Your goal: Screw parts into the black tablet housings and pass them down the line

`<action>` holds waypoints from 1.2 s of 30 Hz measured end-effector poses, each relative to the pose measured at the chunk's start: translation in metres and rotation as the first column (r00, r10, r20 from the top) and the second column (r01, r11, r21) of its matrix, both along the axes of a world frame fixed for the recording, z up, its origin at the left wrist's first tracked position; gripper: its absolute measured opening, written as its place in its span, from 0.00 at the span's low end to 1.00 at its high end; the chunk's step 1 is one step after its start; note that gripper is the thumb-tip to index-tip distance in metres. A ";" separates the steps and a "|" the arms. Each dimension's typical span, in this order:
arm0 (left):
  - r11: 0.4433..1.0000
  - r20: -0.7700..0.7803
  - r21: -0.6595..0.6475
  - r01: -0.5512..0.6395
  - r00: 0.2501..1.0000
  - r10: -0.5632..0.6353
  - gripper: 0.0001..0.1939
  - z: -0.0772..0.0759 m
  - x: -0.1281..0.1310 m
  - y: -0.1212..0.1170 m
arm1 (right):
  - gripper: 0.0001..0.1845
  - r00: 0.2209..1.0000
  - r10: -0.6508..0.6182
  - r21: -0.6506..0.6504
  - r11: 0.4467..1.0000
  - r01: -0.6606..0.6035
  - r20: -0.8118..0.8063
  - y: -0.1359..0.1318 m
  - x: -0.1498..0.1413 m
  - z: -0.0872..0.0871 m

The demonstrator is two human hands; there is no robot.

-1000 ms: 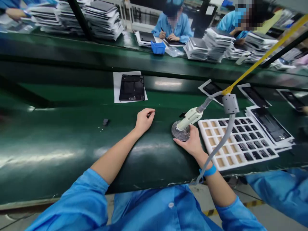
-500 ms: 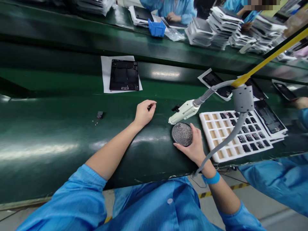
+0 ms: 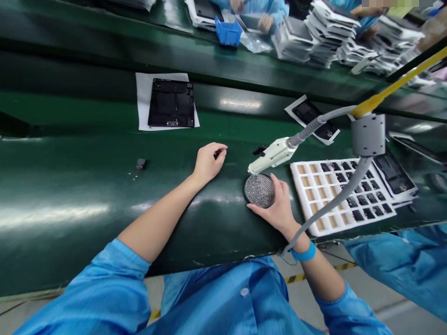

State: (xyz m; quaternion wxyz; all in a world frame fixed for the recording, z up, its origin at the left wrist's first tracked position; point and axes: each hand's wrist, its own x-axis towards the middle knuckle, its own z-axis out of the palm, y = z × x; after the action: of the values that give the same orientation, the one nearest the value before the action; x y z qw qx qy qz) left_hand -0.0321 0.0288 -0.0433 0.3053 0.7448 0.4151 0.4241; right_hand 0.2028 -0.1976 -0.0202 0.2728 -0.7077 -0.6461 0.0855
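Observation:
My right hand (image 3: 278, 203), with a blue band at the wrist, has thumb and fingers around the rim of a round black dish (image 3: 259, 190) with a grainy metallic face. The dish is at the green table surface. Just beyond it, the tip of a pale tool (image 3: 270, 156) with a black lever hangs from a grey flexible hose. My left hand (image 3: 208, 162) rests on the table to the left, fingers curled and thumb drawn to them; whatever is between them is hidden. Further left lies a small black part (image 3: 140, 164) with tiny bits beside it.
A white tray (image 3: 303, 195) with compartments, several holding black parts, stands at right under the grey cable (image 3: 326, 204). A black device housing (image 3: 172, 103) lies on white paper at the back. Another housing (image 3: 314, 120) lies right of it. Co-workers sit across, near a blue bin (image 3: 228, 32).
My right hand and the dish have shifted slightly left and away from me. The pale tool appears a little further right. My left hand keeps its curled pose. The view has moved slightly.

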 end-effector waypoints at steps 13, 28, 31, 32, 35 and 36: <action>0.999 -0.024 0.030 0.020 1.000 -0.020 0.10 0.005 -0.001 -0.004 | 0.54 0.688 0.584 -0.259 0.810 -0.526 0.430 -0.021 -0.015 0.019; 0.998 -0.014 0.021 0.058 0.998 -0.058 0.10 0.007 0.002 -0.004 | 0.51 0.704 0.548 -0.140 0.823 -0.551 0.453 -0.006 0.009 0.013; 0.999 -0.019 0.004 0.044 0.999 -0.043 0.11 0.007 0.004 -0.004 | 0.51 0.707 0.534 -0.134 0.831 -0.540 0.464 -0.017 0.014 0.018; 0.999 -0.027 0.003 0.037 0.999 -0.037 0.11 0.007 0.005 -0.004 | 0.50 0.697 0.555 -0.140 0.817 -0.559 0.454 -0.021 0.014 0.019; 1.000 -0.037 0.013 0.021 0.999 -0.021 0.12 0.007 0.008 -0.004 | 0.44 0.724 0.558 -0.141 0.821 -0.554 0.404 -0.018 0.010 0.014; 1.000 -0.032 0.018 0.019 0.999 -0.018 0.12 0.006 0.009 -0.004 | 0.44 0.772 0.510 -0.119 0.854 -0.506 0.379 -0.011 0.010 0.011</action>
State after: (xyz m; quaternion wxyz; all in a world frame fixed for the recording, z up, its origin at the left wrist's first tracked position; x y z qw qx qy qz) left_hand -0.0236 0.0252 -0.0371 0.2955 0.7580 0.4092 0.4131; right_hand 0.2132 -0.2084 -0.0094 0.0991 -0.5106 -0.8540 0.0141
